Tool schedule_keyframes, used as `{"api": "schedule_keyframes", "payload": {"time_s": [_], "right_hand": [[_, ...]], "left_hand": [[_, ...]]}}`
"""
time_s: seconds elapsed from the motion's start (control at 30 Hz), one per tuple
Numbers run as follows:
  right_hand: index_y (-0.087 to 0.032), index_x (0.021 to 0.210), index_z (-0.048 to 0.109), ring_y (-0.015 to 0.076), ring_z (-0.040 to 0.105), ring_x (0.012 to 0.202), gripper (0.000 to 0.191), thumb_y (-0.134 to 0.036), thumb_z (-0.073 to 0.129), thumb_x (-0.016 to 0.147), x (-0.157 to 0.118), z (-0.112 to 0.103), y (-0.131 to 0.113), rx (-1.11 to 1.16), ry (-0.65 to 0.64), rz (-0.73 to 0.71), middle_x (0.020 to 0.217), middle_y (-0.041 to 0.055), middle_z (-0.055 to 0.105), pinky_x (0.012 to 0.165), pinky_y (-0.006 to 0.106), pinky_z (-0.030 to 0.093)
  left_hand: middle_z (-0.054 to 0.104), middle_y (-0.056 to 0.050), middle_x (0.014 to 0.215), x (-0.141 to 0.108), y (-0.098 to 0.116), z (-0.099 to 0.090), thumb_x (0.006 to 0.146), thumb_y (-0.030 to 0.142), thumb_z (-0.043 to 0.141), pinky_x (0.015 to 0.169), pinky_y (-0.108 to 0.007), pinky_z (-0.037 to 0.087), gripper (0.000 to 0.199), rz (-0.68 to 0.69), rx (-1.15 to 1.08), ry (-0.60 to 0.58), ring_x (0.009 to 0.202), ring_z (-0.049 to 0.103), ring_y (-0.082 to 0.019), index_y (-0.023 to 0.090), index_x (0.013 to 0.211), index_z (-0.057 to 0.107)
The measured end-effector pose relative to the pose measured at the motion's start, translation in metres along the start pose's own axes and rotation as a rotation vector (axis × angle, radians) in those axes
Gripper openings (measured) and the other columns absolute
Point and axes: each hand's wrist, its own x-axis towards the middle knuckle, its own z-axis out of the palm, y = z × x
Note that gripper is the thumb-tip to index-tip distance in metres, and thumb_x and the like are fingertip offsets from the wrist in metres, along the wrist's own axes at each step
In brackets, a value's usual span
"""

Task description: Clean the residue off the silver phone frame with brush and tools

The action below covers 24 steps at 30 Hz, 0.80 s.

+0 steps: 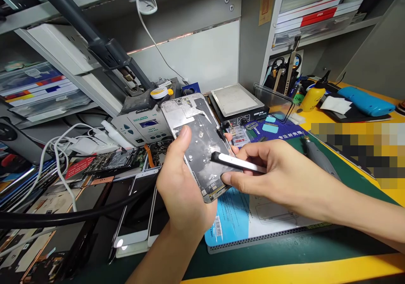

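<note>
My left hand (183,191) is wrapped around a stripped phone frame (198,138), tilted up with its grey-black inner side towards me. The thumb presses on its left edge, and fingertips show past the right edge. Pale flakes and whitish residue lie on the dark surface. Between the thumb and fingers of my right hand (268,170) is a flat white-and-black handheld tool (236,162). Its black tip points left and meets the residue near the middle of the frame; the exact kind of tool I cannot tell. My right thumb tip rests close to the frame's lower right edge.
Behind the phone stand a grey control station (145,126) and a flat heating plate (236,100). Several phones and screens (136,210) lie at left, crossed by a black cable (79,218). A printed blue-white package (236,216) sits below my hands; a grey-handled tool (321,157) lies right.
</note>
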Motion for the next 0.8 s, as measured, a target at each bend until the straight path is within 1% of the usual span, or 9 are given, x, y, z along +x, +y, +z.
{"api": "schedule_keyframes", "payload": {"time_s": [0.13, 0.23, 0.33, 0.4, 0.5, 0.57, 0.67, 0.8], "right_hand": [[-0.02, 0.072, 0.073, 0.0125, 0.048, 0.053, 0.016, -0.036, 0.076, 0.073, 0.0, 0.0, 0.001, 0.021, -0.007, -0.005, 0.059, -0.0031, 0.061, 0.044, 0.023, 0.033], [-0.019, 0.074, 0.074, 0.0125, 0.048, 0.056, 0.015, -0.034, 0.074, 0.075, 0.001, -0.001, 0.004, 0.027, -0.021, -0.015, 0.064, -0.0025, 0.062, 0.045, 0.023, 0.033], [-0.019, 0.081, 0.075, 0.0123, 0.046, 0.06, 0.017, -0.035, 0.07, 0.08, 0.003, -0.002, 0.008, 0.065, -0.08, -0.048, 0.072, -0.0014, 0.063, 0.049, 0.024, 0.032], [-0.019, 0.082, 0.074, 0.0113, 0.042, 0.061, 0.019, -0.037, 0.067, 0.084, 0.003, -0.003, 0.011, 0.095, -0.133, -0.053, 0.073, -0.0019, 0.059, 0.05, 0.024, 0.03], [-0.018, 0.077, 0.07, 0.01, 0.034, 0.058, 0.022, -0.037, 0.067, 0.086, 0.004, -0.004, 0.011, 0.12, -0.169, -0.011, 0.068, -0.0035, 0.051, 0.048, 0.025, 0.024], [-0.017, 0.077, 0.07, 0.0096, 0.031, 0.056, 0.021, -0.037, 0.068, 0.085, 0.003, -0.005, 0.009, 0.127, -0.17, 0.007, 0.066, -0.0037, 0.05, 0.047, 0.025, 0.023], [-0.016, 0.081, 0.073, 0.0099, 0.037, 0.055, 0.02, -0.035, 0.07, 0.083, 0.002, -0.005, 0.007, 0.133, -0.165, -0.005, 0.068, -0.0019, 0.057, 0.047, 0.025, 0.027], [-0.017, 0.078, 0.075, 0.0118, 0.048, 0.056, 0.018, -0.035, 0.074, 0.078, 0.001, -0.003, 0.007, 0.11, -0.086, -0.062, 0.071, -0.0005, 0.066, 0.048, 0.024, 0.035]], "left_hand": [[0.075, -0.008, 0.089, 0.0, 0.002, 0.001, 0.089, 0.051, 0.061, 0.076, -0.046, 0.063, 0.035, -0.011, 0.003, -0.014, 0.076, 0.073, -0.028, 0.02, 0.097, 0.075], [0.074, -0.009, 0.087, 0.001, 0.005, 0.003, 0.091, 0.049, 0.057, 0.079, -0.047, 0.062, 0.035, -0.017, 0.013, -0.015, 0.076, 0.074, -0.028, 0.019, 0.099, 0.074], [0.074, -0.011, 0.086, 0.001, 0.007, 0.004, 0.092, 0.049, 0.053, 0.086, -0.05, 0.061, 0.04, -0.027, 0.021, -0.016, 0.081, 0.075, -0.031, 0.016, 0.101, 0.073], [0.073, -0.013, 0.088, 0.002, 0.009, 0.004, 0.092, 0.051, 0.052, 0.089, -0.051, 0.06, 0.043, -0.042, 0.024, -0.006, 0.085, 0.075, -0.033, 0.015, 0.103, 0.073], [0.073, -0.014, 0.089, 0.002, 0.01, 0.004, 0.09, 0.055, 0.051, 0.086, -0.052, 0.061, 0.048, -0.084, 0.038, 0.005, 0.089, 0.075, -0.036, 0.015, 0.107, 0.072], [0.074, -0.016, 0.087, 0.002, 0.011, 0.003, 0.09, 0.057, 0.049, 0.082, -0.051, 0.062, 0.051, -0.099, 0.062, 0.002, 0.09, 0.075, -0.037, 0.015, 0.107, 0.072], [0.074, -0.015, 0.089, 0.002, 0.012, 0.003, 0.091, 0.056, 0.047, 0.08, -0.051, 0.063, 0.05, -0.074, 0.076, -0.011, 0.09, 0.075, -0.037, 0.017, 0.108, 0.073], [0.075, -0.014, 0.091, 0.0, 0.01, 0.003, 0.092, 0.054, 0.05, 0.087, -0.053, 0.061, 0.046, -0.077, 0.028, 0.001, 0.093, 0.075, -0.037, 0.016, 0.103, 0.074]]}}
